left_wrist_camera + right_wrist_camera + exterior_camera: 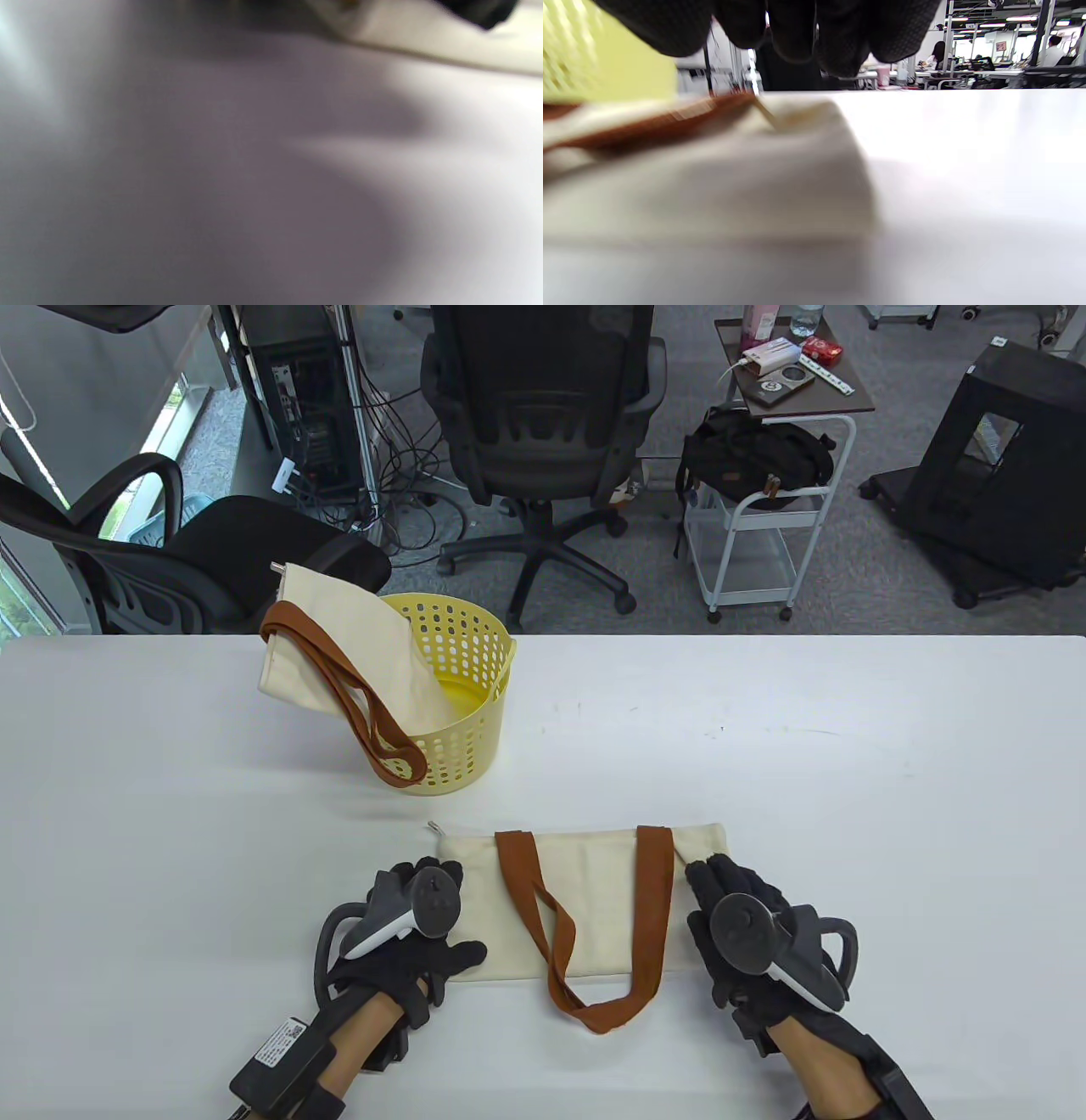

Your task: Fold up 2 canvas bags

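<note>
Bag 1 [594,899] lies folded on the tabletop [848,780]; left hand [407,933] and right hand [747,933] press its ends, fingers extended, gripping nothing. Next: another fold, probably; bag 2 [339,661] waits in the basket [467,678].

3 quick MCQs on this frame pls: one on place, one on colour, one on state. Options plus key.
1. Where is the second cream canvas bag?
A. flat beside the chair
B. draped over the yellow perforated plastic basket
C. under the left hand

2. Strap colour on the cream canvas bag lying flat on the white table?
A. brown
B. black
C. yellow

3. The bag on the table is:
A. rolled up
B. hanging
C. lying flat between the two hands

Key: B, it hangs over the basket rim; A, brown straps show; C, left hand and right hand rest at its ends.
</note>
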The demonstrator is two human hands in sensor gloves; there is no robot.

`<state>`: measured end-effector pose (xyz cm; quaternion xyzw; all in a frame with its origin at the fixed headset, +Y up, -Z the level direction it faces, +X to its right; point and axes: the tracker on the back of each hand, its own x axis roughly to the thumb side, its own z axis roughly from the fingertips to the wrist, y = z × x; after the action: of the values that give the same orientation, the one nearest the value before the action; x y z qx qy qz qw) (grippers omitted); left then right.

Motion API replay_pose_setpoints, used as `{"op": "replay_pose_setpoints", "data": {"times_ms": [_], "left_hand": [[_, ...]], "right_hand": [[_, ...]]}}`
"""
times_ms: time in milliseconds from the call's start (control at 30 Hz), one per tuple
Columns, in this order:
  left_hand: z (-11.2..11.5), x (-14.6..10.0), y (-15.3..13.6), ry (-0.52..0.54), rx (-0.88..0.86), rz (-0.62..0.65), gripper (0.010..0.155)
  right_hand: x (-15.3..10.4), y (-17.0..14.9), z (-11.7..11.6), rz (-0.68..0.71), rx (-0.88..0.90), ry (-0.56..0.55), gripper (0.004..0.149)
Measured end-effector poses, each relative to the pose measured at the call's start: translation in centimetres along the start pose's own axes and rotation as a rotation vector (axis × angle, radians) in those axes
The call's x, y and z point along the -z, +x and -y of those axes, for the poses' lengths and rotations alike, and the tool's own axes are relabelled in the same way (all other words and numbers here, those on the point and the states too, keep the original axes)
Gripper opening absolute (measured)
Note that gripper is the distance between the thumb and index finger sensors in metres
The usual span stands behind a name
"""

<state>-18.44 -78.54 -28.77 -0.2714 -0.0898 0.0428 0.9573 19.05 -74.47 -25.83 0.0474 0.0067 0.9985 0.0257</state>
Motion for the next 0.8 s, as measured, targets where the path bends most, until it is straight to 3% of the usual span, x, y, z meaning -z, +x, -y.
{"op": "replay_pose_setpoints", "data": {"times_ms": [133, 233, 267, 333, 567, 800], "left_hand": [[0.1, 0.0, -0.2, 0.004, -0.012, -0.006, 0.102], [0.0, -0.4, -0.8, 0.106, -0.001, -0.161, 0.107], [0.0, -0.2, -1.0, 0.069, 0.000, -0.158, 0.105], [0.5, 0.2, -1.3, -0.048, -0.101, -0.149, 0.101], [0.1, -0.2, -1.0, -0.005, -0.243, -0.064, 0.094], [-1.3, -1.9, -0.1, 0.217, -0.349, -0.021, 0.078]], "right_hand": [[0.8, -0.2, -1.9, -0.032, -0.026, 0.160, 0.068], [1.0, 0.0, -2.9, -0.042, -0.022, 0.264, 0.070], [1.0, 0.1, -3.1, -0.047, -0.017, 0.300, 0.070], [0.9, 0.2, -3.3, -0.046, -0.042, 0.307, 0.069], [0.8, 0.5, -3.6, -0.060, -0.067, 0.330, 0.068], [0.7, 0.5, -3.8, -0.071, -0.045, 0.335, 0.069]]}}
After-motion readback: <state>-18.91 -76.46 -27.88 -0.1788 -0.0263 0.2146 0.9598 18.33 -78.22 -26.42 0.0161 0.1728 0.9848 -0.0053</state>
